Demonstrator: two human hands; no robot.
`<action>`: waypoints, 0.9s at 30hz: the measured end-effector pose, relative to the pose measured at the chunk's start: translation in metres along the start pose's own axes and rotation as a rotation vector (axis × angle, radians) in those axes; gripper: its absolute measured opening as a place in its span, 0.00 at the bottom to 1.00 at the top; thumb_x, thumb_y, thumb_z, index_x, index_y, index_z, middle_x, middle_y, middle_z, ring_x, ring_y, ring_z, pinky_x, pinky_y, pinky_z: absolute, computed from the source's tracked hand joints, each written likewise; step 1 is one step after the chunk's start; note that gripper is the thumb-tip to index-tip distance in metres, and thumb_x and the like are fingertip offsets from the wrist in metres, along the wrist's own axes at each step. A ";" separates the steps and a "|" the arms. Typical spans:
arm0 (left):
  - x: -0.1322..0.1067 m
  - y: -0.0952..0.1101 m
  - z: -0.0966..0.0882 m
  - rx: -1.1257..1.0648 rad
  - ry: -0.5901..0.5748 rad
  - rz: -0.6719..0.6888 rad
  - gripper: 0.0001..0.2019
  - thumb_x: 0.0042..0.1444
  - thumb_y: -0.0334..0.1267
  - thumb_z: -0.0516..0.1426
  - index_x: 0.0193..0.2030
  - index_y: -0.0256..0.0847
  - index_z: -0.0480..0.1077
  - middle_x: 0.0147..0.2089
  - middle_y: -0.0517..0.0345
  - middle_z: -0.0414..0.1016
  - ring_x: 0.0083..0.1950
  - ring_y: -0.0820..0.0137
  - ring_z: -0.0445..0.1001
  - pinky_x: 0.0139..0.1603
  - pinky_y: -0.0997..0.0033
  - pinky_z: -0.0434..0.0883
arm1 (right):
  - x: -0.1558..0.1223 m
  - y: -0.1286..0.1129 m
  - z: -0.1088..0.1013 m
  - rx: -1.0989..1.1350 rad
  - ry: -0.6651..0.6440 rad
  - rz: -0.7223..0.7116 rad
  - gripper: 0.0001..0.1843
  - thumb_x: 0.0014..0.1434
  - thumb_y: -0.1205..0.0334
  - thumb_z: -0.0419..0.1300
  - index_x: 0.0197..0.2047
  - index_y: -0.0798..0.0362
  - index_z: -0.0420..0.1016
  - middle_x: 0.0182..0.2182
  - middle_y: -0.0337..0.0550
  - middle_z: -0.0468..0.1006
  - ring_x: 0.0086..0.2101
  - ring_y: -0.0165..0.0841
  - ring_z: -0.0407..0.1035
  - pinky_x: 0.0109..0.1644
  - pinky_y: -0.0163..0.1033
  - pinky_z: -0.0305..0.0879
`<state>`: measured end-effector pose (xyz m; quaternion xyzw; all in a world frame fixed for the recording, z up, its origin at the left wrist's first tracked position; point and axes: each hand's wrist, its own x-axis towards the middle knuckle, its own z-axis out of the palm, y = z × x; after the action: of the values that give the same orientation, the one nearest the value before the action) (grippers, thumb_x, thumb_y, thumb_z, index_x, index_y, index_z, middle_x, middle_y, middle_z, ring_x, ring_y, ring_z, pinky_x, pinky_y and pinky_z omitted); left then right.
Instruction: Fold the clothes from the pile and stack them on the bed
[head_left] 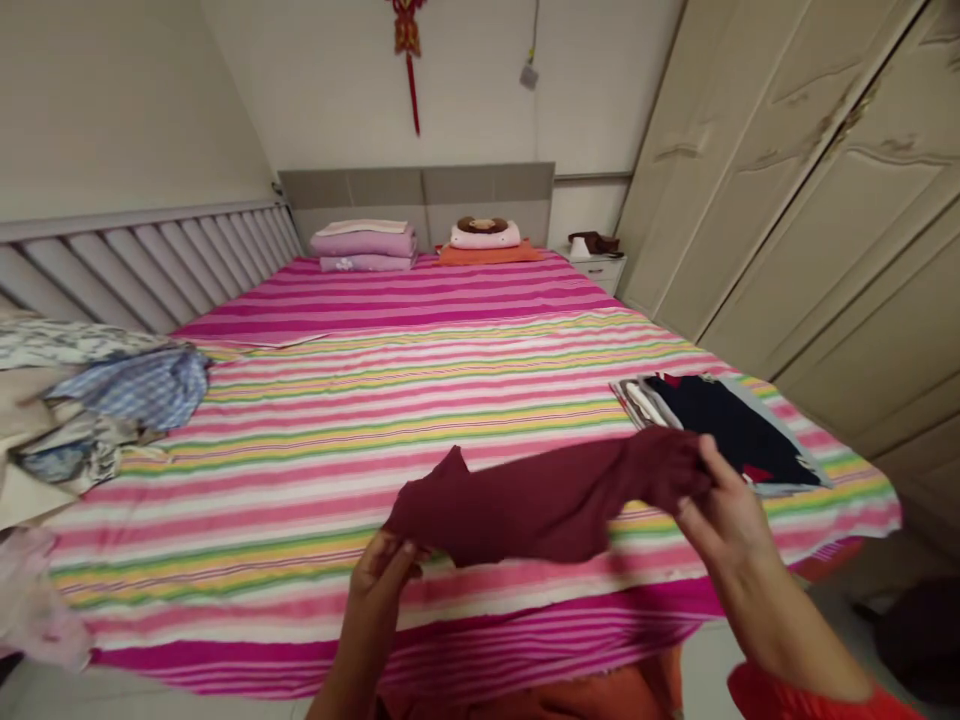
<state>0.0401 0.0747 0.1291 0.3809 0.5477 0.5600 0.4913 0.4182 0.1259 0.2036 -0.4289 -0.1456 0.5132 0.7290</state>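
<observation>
A maroon garment (pixel 517 505) is stretched between my two hands over the near part of the bed; its exact kind is hard to tell. My left hand (pixel 384 568) pinches its left end, fingers closed on the cloth. At the other end, the bunched cloth sits in my right hand (pixel 724 510), thumb and fingers closed round it. Just beyond my right hand lies a flat pile of folded clothes (pixel 735 425), with a dark navy piece on top.
Rumpled clothes (pixel 112 400) heap at the bed's left side. Folded bedding (pixel 364 245) and a pillow stack (pixel 486 240) rest by the headboard (pixel 420 190). A wardrobe (pixel 810 180) stands on the right, near a nightstand (pixel 600 268). Striped sheet (pixel 337 390) covers the bed.
</observation>
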 end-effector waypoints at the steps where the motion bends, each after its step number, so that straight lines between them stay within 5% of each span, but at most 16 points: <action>1: 0.002 0.004 -0.004 0.007 -0.002 0.071 0.16 0.53 0.50 0.63 0.40 0.38 0.73 0.50 0.48 0.76 0.47 0.63 0.76 0.45 0.67 0.75 | 0.015 -0.003 -0.005 0.058 0.083 -0.079 0.10 0.62 0.58 0.58 0.33 0.53 0.77 0.27 0.40 0.78 0.27 0.27 0.72 0.37 0.35 0.73; 4: 0.012 0.003 -0.016 0.125 -0.005 0.242 0.17 0.51 0.50 0.64 0.43 0.42 0.74 0.63 0.48 0.67 0.61 0.58 0.69 0.56 0.65 0.71 | 0.042 0.009 -0.022 0.084 0.245 -0.134 0.16 0.65 0.60 0.50 0.30 0.51 0.75 0.26 0.37 0.78 0.27 0.27 0.71 0.38 0.35 0.72; 9: 0.018 -0.047 -0.030 0.271 -0.093 0.023 0.24 0.47 0.54 0.64 0.45 0.39 0.75 0.46 0.46 0.79 0.49 0.58 0.77 0.45 0.64 0.76 | 0.025 0.077 -0.054 -0.251 0.235 0.169 0.07 0.51 0.59 0.66 0.32 0.52 0.74 0.23 0.34 0.76 0.22 0.29 0.69 0.28 0.35 0.70; 12: 0.018 -0.069 -0.023 0.364 -0.168 0.054 0.18 0.52 0.52 0.60 0.41 0.40 0.76 0.43 0.48 0.80 0.45 0.60 0.78 0.41 0.65 0.76 | 0.006 0.108 -0.067 -0.282 0.270 0.127 0.14 0.44 0.60 0.71 0.32 0.52 0.73 0.24 0.33 0.77 0.24 0.27 0.71 0.26 0.31 0.67; 15: 0.029 -0.072 -0.001 0.534 -0.212 0.238 0.13 0.55 0.45 0.58 0.42 0.41 0.76 0.43 0.48 0.80 0.45 0.59 0.78 0.46 0.60 0.76 | -0.001 0.123 -0.065 -0.284 0.254 0.190 0.15 0.44 0.58 0.72 0.30 0.53 0.71 0.23 0.35 0.77 0.24 0.28 0.72 0.25 0.31 0.66; 18: 0.047 -0.066 0.029 0.776 -0.248 0.505 0.16 0.50 0.36 0.61 0.47 0.41 0.75 0.54 0.44 0.76 0.57 0.54 0.72 0.59 0.50 0.69 | -0.001 0.126 -0.053 -0.300 0.212 0.287 0.15 0.49 0.54 0.70 0.29 0.53 0.70 0.24 0.38 0.77 0.25 0.31 0.74 0.29 0.34 0.70; 20: 0.058 -0.059 0.046 0.920 -0.294 0.568 0.18 0.47 0.29 0.60 0.47 0.41 0.76 0.59 0.44 0.73 0.61 0.51 0.68 0.62 0.46 0.64 | -0.001 0.125 -0.044 -0.285 0.174 0.334 0.16 0.50 0.51 0.69 0.28 0.52 0.70 0.25 0.40 0.78 0.28 0.32 0.76 0.33 0.35 0.72; 23: 0.069 -0.035 0.056 0.878 -0.353 0.482 0.13 0.50 0.26 0.55 0.39 0.40 0.79 0.52 0.49 0.78 0.59 0.53 0.70 0.63 0.46 0.61 | -0.005 0.123 -0.038 -0.255 0.151 0.389 0.16 0.50 0.51 0.69 0.28 0.53 0.70 0.26 0.41 0.79 0.29 0.33 0.76 0.33 0.36 0.72; 27: 0.077 0.017 0.043 0.226 -0.371 0.138 0.15 0.53 0.41 0.57 0.42 0.34 0.77 0.38 0.53 0.81 0.44 0.59 0.77 0.50 0.61 0.72 | -0.015 0.119 -0.045 -0.274 0.127 0.449 0.15 0.54 0.51 0.67 0.32 0.55 0.73 0.28 0.44 0.80 0.25 0.30 0.74 0.30 0.33 0.70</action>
<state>0.0620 0.1611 0.1417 0.5665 0.4799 0.4477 0.4982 0.3673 0.1040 0.0880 -0.5766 -0.0691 0.6096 0.5397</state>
